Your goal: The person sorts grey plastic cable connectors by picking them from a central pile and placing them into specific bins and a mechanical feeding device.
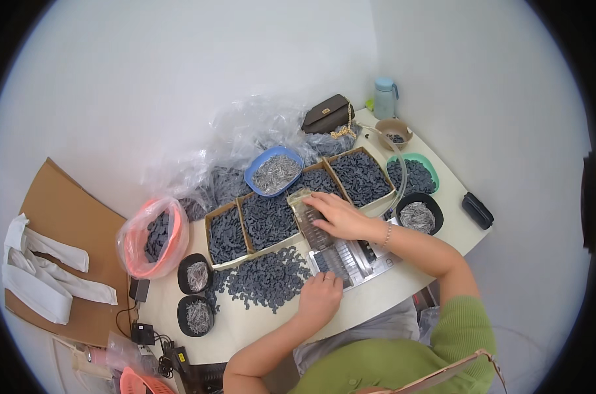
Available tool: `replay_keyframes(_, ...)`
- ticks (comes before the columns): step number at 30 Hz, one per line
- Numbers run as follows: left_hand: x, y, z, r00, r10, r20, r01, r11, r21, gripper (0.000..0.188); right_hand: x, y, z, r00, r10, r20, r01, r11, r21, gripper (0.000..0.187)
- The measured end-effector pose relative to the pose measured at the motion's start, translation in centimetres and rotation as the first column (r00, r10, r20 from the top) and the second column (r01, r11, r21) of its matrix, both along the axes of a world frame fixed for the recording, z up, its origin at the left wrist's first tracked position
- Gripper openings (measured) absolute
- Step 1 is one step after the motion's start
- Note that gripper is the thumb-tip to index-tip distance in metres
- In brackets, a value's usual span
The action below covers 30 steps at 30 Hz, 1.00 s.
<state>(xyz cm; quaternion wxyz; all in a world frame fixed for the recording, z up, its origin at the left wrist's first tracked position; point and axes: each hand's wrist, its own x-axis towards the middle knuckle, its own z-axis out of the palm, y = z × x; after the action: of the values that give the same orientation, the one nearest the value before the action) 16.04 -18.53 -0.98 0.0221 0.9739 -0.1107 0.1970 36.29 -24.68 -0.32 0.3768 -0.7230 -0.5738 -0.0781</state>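
My right hand (pixel 340 217) lies over a slotted rack of dark parts (pixel 316 231), its fingers stretched across the far end and its thumb apart. Below it, my left hand (pixel 320 300) is curled at the near edge of a silver metal fixture (pixel 357 264). Its fingertips are bent against that edge; anything between them is too small to make out. A ribbed grey block (pixel 331 261) sits in the fixture just beyond those fingers. To the left spreads a loose pile of small dark grey plastic pieces (pixel 269 278).
Divided cardboard boxes (pixel 265 222) of grey pieces stand behind. Metal pins fill a blue tray (pixel 274 171) and black bowls (pixel 419 215), (pixel 196 274). A green tray (pixel 413 174), clear hose (pixel 401 172) and black case (pixel 477 211) lie right; a pink basket (pixel 153 238) stands left.
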Motion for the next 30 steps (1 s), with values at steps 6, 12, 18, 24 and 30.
replay_keyframes(6,0.0,0.8,-0.3,0.998,-0.063,-0.01,0.063,0.998,-0.021,0.007,6.9,-3.9,1.8,0.949,-0.283,0.138,0.3,0.947,-0.119,0.022)
replay_keyframes(12,0.7,2.7,0.5,1.0,0.015,-0.005,-0.016,0.98,-0.2,0.007,9.2,-5.3,0.6,0.918,-0.241,0.315,0.35,0.866,-0.357,0.025)
replay_keyframes(18,1.9,13.5,8.2,0.84,0.463,0.284,-0.292,0.826,-0.483,0.004,8.8,-5.7,1.2,0.914,-0.309,0.264,0.389,0.85,-0.355,0.019)
replay_keyframes(24,-0.4,27.0,10.0,0.519,0.516,0.682,-0.581,0.797,-0.162,0.012,9.3,-6.1,0.7,0.876,-0.24,0.418,0.302,0.949,-0.089,0.003)
replay_keyframes(30,0.9,24.0,2.0,0.898,0.433,0.077,-0.424,0.899,-0.11,0.011,6.0,-5.6,3.2,0.951,-0.289,0.108,0.299,0.95,-0.086,0.012)
